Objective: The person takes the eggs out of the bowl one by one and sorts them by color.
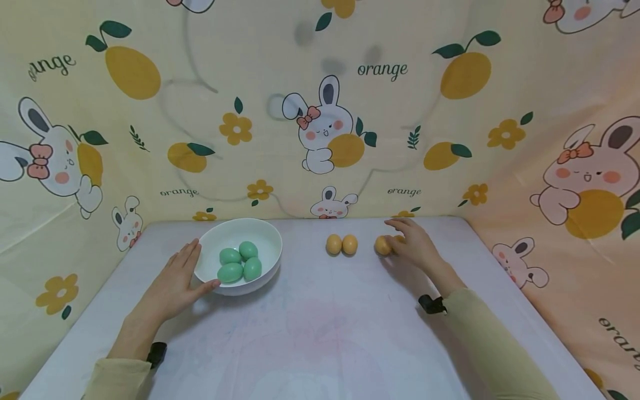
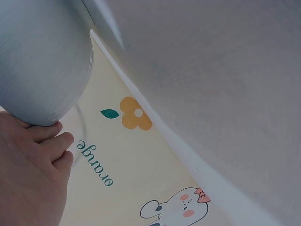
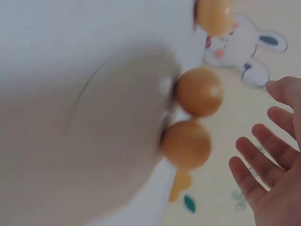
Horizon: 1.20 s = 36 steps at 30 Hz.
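A white bowl (image 1: pixel 272 266) on the left part of the table holds several green eggs (image 1: pixel 230 273). Spread along the bowl's left side, my left hand (image 1: pixel 172 286) touches it, the thumb at the near rim. The left wrist view has those fingers against the bowl's outer wall (image 2: pixel 44 61). Over on the right, my right hand (image 1: pixel 412 244) hovers at a pair of orange-yellow eggs (image 1: pixel 383 245), partly covering one. Its fingers are spread and apart from the eggs (image 3: pixel 200 92) in the right wrist view. Two more orange-yellow eggs (image 1: pixel 349 244) sit side by side between bowl and right hand.
The white tabletop (image 1: pixel 320 333) ends at a patterned cloth backdrop (image 1: pixel 270 66) with rabbits and oranges, which also hangs along both sides. Each wrist carries a small black device (image 1: pixel 432 304) near the sleeve.
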Each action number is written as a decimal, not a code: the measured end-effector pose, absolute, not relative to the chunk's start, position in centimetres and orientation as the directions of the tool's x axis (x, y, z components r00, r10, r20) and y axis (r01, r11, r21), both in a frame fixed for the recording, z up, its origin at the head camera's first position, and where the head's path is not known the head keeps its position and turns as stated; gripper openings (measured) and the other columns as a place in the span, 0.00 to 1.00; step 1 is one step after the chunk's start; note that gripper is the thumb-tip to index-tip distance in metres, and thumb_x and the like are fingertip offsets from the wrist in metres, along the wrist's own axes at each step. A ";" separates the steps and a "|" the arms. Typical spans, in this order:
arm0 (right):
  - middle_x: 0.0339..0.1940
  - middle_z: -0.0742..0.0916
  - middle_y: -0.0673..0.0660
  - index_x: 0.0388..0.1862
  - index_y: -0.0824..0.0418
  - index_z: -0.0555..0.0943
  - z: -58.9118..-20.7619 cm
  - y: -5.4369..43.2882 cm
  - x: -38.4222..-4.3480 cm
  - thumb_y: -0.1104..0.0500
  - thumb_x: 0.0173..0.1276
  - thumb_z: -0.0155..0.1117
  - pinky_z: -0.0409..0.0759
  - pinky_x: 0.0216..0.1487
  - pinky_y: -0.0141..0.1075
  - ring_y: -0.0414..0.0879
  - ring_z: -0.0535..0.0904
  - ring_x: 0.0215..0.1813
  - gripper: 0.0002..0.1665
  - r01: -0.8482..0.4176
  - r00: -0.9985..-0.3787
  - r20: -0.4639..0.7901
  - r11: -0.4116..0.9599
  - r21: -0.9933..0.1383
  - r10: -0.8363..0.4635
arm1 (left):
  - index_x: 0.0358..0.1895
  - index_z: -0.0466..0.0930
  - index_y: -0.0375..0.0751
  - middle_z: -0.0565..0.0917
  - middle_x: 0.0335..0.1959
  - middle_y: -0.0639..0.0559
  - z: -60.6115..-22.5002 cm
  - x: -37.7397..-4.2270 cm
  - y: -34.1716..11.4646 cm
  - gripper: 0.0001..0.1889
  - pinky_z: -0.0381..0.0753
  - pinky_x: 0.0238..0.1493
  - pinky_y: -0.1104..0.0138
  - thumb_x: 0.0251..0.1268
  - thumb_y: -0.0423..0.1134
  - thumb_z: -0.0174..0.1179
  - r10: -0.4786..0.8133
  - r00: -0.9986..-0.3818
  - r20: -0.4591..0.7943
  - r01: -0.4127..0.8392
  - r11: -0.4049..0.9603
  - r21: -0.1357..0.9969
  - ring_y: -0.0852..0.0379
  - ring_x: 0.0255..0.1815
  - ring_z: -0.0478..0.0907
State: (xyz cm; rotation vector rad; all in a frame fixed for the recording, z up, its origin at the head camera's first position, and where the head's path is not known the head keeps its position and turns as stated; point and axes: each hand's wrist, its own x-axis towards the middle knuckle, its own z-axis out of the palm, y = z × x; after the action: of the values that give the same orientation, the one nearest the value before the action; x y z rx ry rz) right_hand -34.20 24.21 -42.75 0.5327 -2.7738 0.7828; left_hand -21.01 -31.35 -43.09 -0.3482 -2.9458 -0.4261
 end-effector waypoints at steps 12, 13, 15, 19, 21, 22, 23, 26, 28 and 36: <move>0.71 0.79 0.59 0.70 0.61 0.79 -40.9 17.2 -33.8 0.55 0.75 0.67 0.76 0.70 0.58 0.61 0.76 0.71 0.27 -0.541 -0.834 0.391 0.717 -0.439 -0.390 | 0.80 0.46 0.21 0.50 0.83 0.26 -43.2 -20.9 -31.5 0.59 0.51 0.81 0.37 0.69 0.70 0.58 0.202 -0.965 0.170 0.242 0.932 0.268 0.28 0.82 0.48; 0.71 0.79 0.60 0.70 0.61 0.79 -40.8 16.6 -33.8 0.55 0.75 0.67 0.76 0.70 0.58 0.61 0.75 0.71 0.27 -0.556 -0.825 0.396 0.704 -0.442 -0.403 | 0.80 0.46 0.21 0.50 0.83 0.26 -43.2 -20.9 -31.5 0.59 0.51 0.81 0.37 0.69 0.70 0.58 0.202 -0.965 0.170 0.242 0.932 0.268 0.28 0.82 0.48; 0.71 0.79 0.60 0.70 0.61 0.79 -40.6 15.4 -33.7 0.56 0.75 0.68 0.76 0.71 0.57 0.61 0.75 0.72 0.27 -0.583 -0.808 0.403 0.675 -0.451 -0.429 | 0.80 0.46 0.21 0.50 0.83 0.27 -43.3 -20.9 -31.6 0.59 0.51 0.81 0.37 0.69 0.70 0.58 0.200 -0.965 0.169 0.241 0.933 0.268 0.28 0.82 0.48; 0.70 0.80 0.59 0.70 0.60 0.80 -40.3 13.0 -33.6 0.56 0.75 0.68 0.75 0.72 0.56 0.60 0.75 0.72 0.26 -0.624 -0.780 0.412 0.630 -0.461 -0.471 | 0.81 0.45 0.22 0.49 0.83 0.27 -43.4 -20.9 -31.5 0.59 0.51 0.81 0.37 0.69 0.70 0.57 0.201 -0.964 0.173 0.243 0.932 0.268 0.29 0.83 0.48; 0.70 0.80 0.59 0.70 0.60 0.80 -40.2 11.9 -33.6 0.56 0.75 0.68 0.75 0.73 0.55 0.59 0.74 0.72 0.26 -0.644 -0.764 0.420 0.616 -0.453 -0.490 | 0.81 0.45 0.23 0.49 0.83 0.28 -43.4 -20.9 -31.5 0.59 0.50 0.81 0.37 0.69 0.70 0.57 0.203 -0.963 0.177 0.246 0.931 0.271 0.29 0.83 0.47; 0.71 0.80 0.59 0.70 0.60 0.80 -40.2 11.3 -33.7 0.56 0.75 0.68 0.74 0.74 0.55 0.58 0.74 0.73 0.26 -0.653 -0.756 0.422 0.609 -0.450 -0.500 | 0.81 0.44 0.23 0.49 0.83 0.28 -43.3 -20.9 -31.5 0.59 0.50 0.81 0.38 0.69 0.70 0.58 0.204 -0.963 0.179 0.248 0.929 0.275 0.29 0.83 0.47; 0.71 0.80 0.60 0.69 0.60 0.80 -40.1 10.8 -33.7 0.57 0.75 0.68 0.73 0.74 0.55 0.58 0.73 0.74 0.26 -0.665 -0.746 0.426 0.600 -0.445 -0.512 | 0.81 0.44 0.23 0.49 0.83 0.28 -43.3 -20.9 -31.5 0.59 0.50 0.81 0.38 0.69 0.69 0.58 0.203 -0.963 0.179 0.248 0.928 0.279 0.29 0.83 0.47; 0.72 0.79 0.61 0.69 0.62 0.80 -39.9 9.0 -33.8 0.56 0.75 0.68 0.72 0.75 0.55 0.58 0.72 0.75 0.26 -0.690 -0.723 0.426 0.584 -0.427 -0.544 | 0.81 0.44 0.23 0.48 0.83 0.28 -43.2 -20.9 -31.5 0.59 0.50 0.81 0.38 0.69 0.69 0.58 0.202 -0.964 0.174 0.245 0.927 0.284 0.29 0.83 0.47; 0.72 0.79 0.61 0.69 0.62 0.80 -39.8 7.8 -33.9 0.56 0.75 0.68 0.69 0.77 0.54 0.59 0.70 0.77 0.26 -0.702 -0.712 0.420 0.575 -0.420 -0.563 | 0.81 0.44 0.23 0.48 0.83 0.28 -43.2 -20.9 -31.5 0.59 0.49 0.81 0.38 0.69 0.70 0.58 0.200 -0.965 0.170 0.243 0.928 0.284 0.29 0.83 0.47; 0.71 0.79 0.57 0.70 0.58 0.80 -39.4 2.7 -34.2 0.54 0.77 0.66 0.78 0.71 0.44 0.52 0.76 0.71 0.25 -0.735 -0.671 0.337 0.536 -0.415 -0.660 | 0.82 0.45 0.24 0.49 0.83 0.28 -43.3 -21.0 -31.5 0.59 0.50 0.81 0.38 0.68 0.71 0.58 0.194 -0.967 0.166 0.234 0.934 0.272 0.29 0.83 0.47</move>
State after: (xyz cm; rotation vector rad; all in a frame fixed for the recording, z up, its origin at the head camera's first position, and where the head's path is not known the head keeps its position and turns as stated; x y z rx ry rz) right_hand -34.16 2.70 -39.39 1.2016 -2.6285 0.8116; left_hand -20.98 -31.53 -43.30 -0.3281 -2.9542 -0.4402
